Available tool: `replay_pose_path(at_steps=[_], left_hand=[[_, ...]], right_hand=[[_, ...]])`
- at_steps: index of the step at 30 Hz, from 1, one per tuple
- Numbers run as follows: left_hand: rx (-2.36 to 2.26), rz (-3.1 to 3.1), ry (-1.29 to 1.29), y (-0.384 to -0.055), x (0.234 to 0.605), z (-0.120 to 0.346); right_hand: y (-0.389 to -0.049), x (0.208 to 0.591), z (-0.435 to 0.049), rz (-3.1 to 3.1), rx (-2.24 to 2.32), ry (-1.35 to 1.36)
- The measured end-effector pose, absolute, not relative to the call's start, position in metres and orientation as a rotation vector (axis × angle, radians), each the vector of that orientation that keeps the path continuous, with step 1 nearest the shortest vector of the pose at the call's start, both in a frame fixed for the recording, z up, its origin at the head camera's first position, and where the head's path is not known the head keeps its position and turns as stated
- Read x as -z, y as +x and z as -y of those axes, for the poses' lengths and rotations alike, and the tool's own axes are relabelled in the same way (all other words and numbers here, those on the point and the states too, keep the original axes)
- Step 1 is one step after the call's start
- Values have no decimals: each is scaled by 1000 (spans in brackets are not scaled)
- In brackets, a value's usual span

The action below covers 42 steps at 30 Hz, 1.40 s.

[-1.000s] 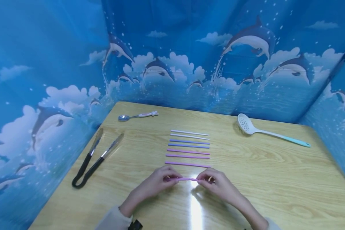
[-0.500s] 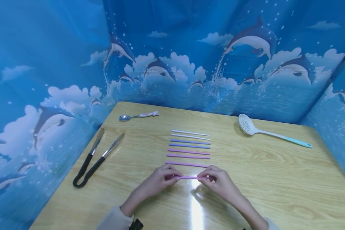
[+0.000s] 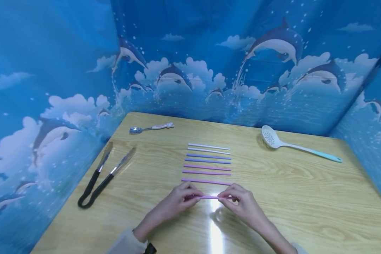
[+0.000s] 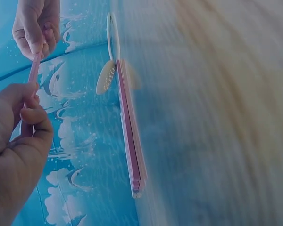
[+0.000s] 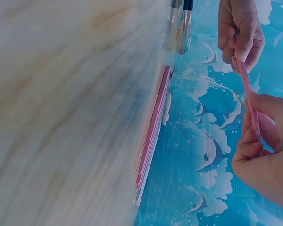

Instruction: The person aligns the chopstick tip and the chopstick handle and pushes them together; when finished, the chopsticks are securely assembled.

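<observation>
Both hands hold one thin pink straw (image 3: 209,197) level in front of the person. At its left end, the left hand (image 3: 177,198) pinches it between thumb and fingers. The right hand (image 3: 243,203) pinches the other end, leaving a short bare stretch between the hands. In the right wrist view the straw (image 5: 246,80) runs on through the right hand's curled fingers. Just beyond the hands, a row of similar straws lies side by side: several pink-purple straws (image 3: 206,182) nearest, then blue straws (image 3: 207,161), then white straws (image 3: 209,146).
Black-handled tongs (image 3: 95,188) lie spread at the table's left. A small spoon (image 3: 152,127) with a pale handle rests at the back left. A white slotted skimmer (image 3: 273,138) with a turquoise handle end lies at the back right. A blue dolphin-print curtain (image 3: 190,102) surrounds the table (image 3: 304,197).
The held straw showed a slight kink near the right fingertips a second ago and now looks straight. The right fingers have shifted along it slightly. The row of straws has not moved.
</observation>
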<state>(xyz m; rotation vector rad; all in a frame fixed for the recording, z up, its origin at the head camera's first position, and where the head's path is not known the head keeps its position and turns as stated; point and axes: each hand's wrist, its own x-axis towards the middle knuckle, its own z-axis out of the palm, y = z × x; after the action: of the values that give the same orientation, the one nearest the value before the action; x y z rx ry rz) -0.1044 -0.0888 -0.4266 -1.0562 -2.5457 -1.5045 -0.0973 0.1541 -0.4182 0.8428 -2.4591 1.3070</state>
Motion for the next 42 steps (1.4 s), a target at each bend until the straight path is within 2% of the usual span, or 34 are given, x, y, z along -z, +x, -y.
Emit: replay_pose_path(at_steps=[10,26,35,42], left_hand=[[1507,2655,-1003,-106,427,87],[1457,2824,-764,-130,437,108],[1403,2843,-784,-145,451,112],[1243,2904,-819,-151,458,108]], right_hand=[[-97,419,-158,2511,-1339,862],[-126,433,-172,2602,-1244,825],[-137,445,-168,2788,-1245,649],[-142,452,-164,2846,-1156,653]])
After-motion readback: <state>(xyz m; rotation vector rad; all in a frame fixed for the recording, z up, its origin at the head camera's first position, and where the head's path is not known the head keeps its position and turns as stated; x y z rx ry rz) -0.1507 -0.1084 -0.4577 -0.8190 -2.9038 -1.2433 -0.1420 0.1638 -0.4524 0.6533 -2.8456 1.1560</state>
